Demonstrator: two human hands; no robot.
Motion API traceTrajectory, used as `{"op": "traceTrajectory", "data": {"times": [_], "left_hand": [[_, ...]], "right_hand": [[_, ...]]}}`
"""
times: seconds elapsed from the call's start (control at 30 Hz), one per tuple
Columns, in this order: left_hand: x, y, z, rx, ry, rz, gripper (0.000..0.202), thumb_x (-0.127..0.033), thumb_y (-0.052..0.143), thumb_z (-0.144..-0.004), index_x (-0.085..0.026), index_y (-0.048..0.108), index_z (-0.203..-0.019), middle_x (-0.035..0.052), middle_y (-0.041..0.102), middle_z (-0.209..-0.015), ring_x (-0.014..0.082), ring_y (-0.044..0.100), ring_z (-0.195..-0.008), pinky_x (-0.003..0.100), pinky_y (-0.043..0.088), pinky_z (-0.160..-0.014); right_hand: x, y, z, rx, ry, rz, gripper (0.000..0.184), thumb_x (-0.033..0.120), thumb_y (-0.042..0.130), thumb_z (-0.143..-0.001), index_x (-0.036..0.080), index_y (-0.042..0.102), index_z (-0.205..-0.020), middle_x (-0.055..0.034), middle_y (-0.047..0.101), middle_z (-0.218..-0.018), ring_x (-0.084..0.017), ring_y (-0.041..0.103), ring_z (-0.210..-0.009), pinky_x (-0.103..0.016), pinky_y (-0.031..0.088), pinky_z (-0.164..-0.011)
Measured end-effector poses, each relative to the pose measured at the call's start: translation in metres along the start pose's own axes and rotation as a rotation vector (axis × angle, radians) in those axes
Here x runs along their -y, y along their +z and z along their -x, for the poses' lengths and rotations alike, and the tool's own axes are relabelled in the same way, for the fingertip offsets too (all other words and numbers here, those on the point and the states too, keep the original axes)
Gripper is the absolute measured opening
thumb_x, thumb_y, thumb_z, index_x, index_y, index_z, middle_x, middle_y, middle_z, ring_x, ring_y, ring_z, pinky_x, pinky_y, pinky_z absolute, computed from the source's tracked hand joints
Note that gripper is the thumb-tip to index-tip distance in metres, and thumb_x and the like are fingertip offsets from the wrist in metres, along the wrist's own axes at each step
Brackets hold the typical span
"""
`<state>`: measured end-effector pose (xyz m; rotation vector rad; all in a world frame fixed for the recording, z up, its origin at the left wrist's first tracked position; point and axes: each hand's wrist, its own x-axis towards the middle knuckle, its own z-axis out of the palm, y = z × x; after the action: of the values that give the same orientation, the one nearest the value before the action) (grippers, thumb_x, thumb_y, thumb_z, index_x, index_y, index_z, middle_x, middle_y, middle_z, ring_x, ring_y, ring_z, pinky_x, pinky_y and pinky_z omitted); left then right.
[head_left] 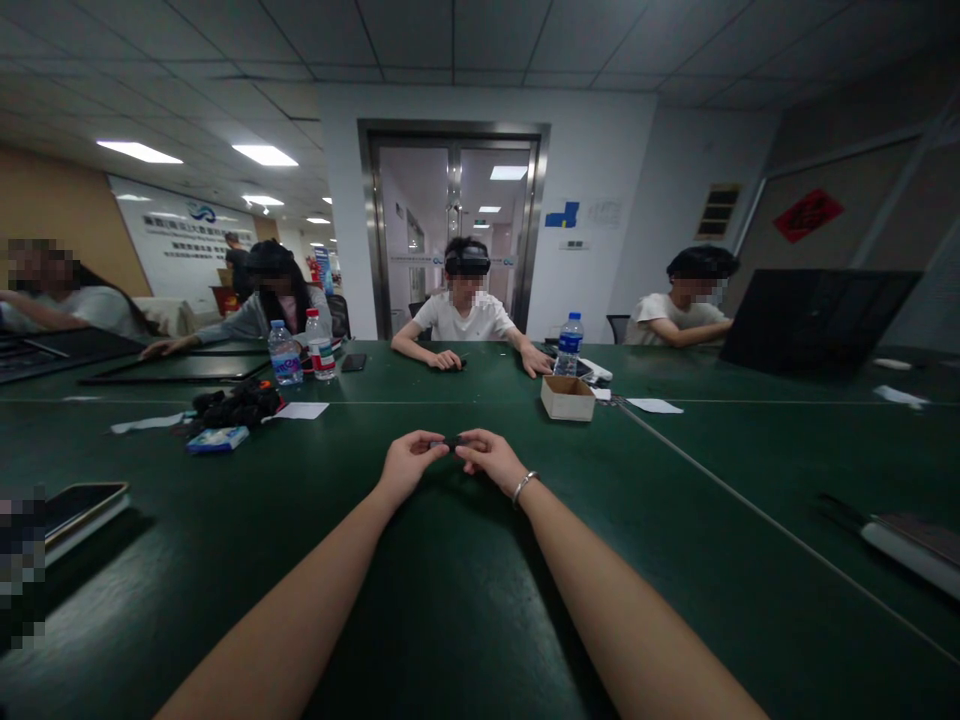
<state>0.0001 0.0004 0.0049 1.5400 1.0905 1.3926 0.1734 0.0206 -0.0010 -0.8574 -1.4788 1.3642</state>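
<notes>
Both my hands meet over the middle of the dark green table (465, 600), pinching a small black object (451, 444) between them. It is too small to make out its kind. My left hand (409, 465) grips its left end with thumb and forefinger. At the other end, my right hand (491, 460) holds it with thumb and fingers, the lower fingers curled beneath. A silver bracelet (524, 487) circles my right wrist.
Ahead stand a small cardboard box (568, 400) and a water bottle (570, 345). To the left are two bottles (285, 355), a black tangled bundle (236, 402), a tissue pack (217, 440) and a phone (82, 510). Several people sit around the table, one directly opposite (469, 318).
</notes>
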Motion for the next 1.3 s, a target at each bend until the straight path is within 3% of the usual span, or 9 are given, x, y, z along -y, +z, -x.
{"op": "traceTrajectory", "data": {"times": [0.1, 0.2, 0.4, 0.6, 0.67, 0.83, 1.03, 1.2, 1.3], "left_hand": [[-0.0029, 0.0018, 0.0027, 0.036, 0.015, 0.019, 0.036, -0.035, 0.073, -0.058, -0.013, 0.064, -0.085, 0.0076, 0.067, -0.082, 0.0203, 0.062, -0.080, 0.034, 0.047, -0.079], [-0.0053, 0.0033, 0.0040, 0.035, 0.029, 0.025, 0.035, -0.035, 0.072, -0.059, -0.013, 0.064, -0.086, 0.0074, 0.067, -0.084, 0.0200, 0.062, -0.081, 0.034, 0.047, -0.079], [-0.0030, 0.0017, 0.0025, -0.003, 0.036, 0.012, 0.035, -0.034, 0.073, -0.058, -0.013, 0.064, -0.084, 0.0075, 0.067, -0.082, 0.0196, 0.062, -0.079, 0.032, 0.048, -0.078], [0.0013, 0.0045, 0.0013, 0.043, 0.036, 0.028, 0.033, -0.033, 0.072, -0.059, -0.013, 0.064, -0.084, 0.0070, 0.067, -0.081, 0.0188, 0.062, -0.077, 0.031, 0.048, -0.076], [0.0015, 0.0051, 0.0008, 0.025, 0.038, 0.031, 0.033, -0.033, 0.072, -0.059, -0.013, 0.064, -0.085, 0.0071, 0.067, -0.081, 0.0190, 0.062, -0.078, 0.031, 0.048, -0.077], [0.0013, 0.0039, 0.0012, -0.008, 0.053, 0.001, 0.033, -0.034, 0.072, -0.060, -0.014, 0.064, -0.085, 0.0074, 0.067, -0.080, 0.0197, 0.062, -0.078, 0.031, 0.048, -0.075], [0.0015, 0.0069, 0.0036, 0.027, 0.077, 0.000, 0.033, -0.034, 0.071, -0.061, -0.015, 0.064, -0.087, 0.0071, 0.067, -0.081, 0.0194, 0.063, -0.078, 0.031, 0.048, -0.075], [0.0006, 0.0058, 0.0026, -0.052, 0.070, -0.002, 0.032, -0.034, 0.071, -0.060, -0.014, 0.064, -0.084, 0.0064, 0.067, -0.080, 0.0187, 0.062, -0.076, 0.030, 0.048, -0.074], [-0.0015, 0.0047, 0.0039, -0.028, 0.066, -0.019, 0.033, -0.035, 0.072, -0.060, -0.014, 0.064, -0.084, 0.0065, 0.067, -0.078, 0.0186, 0.062, -0.075, 0.029, 0.048, -0.072]], "right_hand": [[0.0011, -0.0008, 0.0002, 0.017, 0.035, 0.012, 0.038, 0.045, 0.070, -0.063, 0.012, 0.056, -0.075, -0.0034, 0.063, -0.058, -0.007, 0.052, -0.043, -0.018, 0.042, -0.045], [0.0029, 0.0005, -0.0001, 0.027, 0.068, 0.039, 0.042, 0.053, 0.059, -0.071, 0.012, 0.053, -0.065, -0.0050, 0.061, -0.052, -0.008, 0.051, -0.040, -0.018, 0.039, -0.041], [0.0046, 0.0021, 0.0011, 0.011, 0.010, 0.023, 0.045, 0.046, 0.072, -0.061, 0.014, 0.056, -0.088, -0.0024, 0.065, -0.063, -0.008, 0.053, -0.042, -0.018, 0.041, -0.042], [0.0032, 0.0002, -0.0016, 0.020, 0.053, 0.045, 0.043, 0.055, 0.058, -0.070, 0.012, 0.053, -0.066, -0.0033, 0.060, -0.051, -0.007, 0.051, -0.040, -0.017, 0.039, -0.041], [0.0033, 0.0010, -0.0025, 0.018, 0.055, 0.037, 0.044, 0.056, 0.057, -0.071, 0.012, 0.053, -0.068, -0.0035, 0.061, -0.052, -0.007, 0.051, -0.040, -0.017, 0.039, -0.040], [0.0032, 0.0006, -0.0023, 0.003, 0.008, -0.013, 0.046, 0.044, 0.073, -0.059, 0.014, 0.054, -0.087, -0.0022, 0.064, -0.061, -0.008, 0.053, -0.044, -0.018, 0.042, -0.043], [0.0032, -0.0018, -0.0031, 0.021, 0.048, 0.000, 0.043, 0.054, 0.059, -0.071, 0.012, 0.052, -0.064, -0.0054, 0.061, -0.048, -0.008, 0.049, -0.038, -0.018, 0.039, -0.040], [0.0048, 0.0009, -0.0020, 0.009, 0.033, -0.052, 0.042, 0.046, 0.070, -0.064, 0.013, 0.056, -0.086, -0.0029, 0.064, -0.057, -0.008, 0.052, -0.041, -0.018, 0.041, -0.042], [0.0046, 0.0001, -0.0014, 0.015, 0.029, -0.070, 0.042, 0.041, 0.074, -0.060, 0.013, 0.056, -0.086, -0.0033, 0.065, -0.060, -0.008, 0.054, -0.044, -0.018, 0.043, -0.044]]}}
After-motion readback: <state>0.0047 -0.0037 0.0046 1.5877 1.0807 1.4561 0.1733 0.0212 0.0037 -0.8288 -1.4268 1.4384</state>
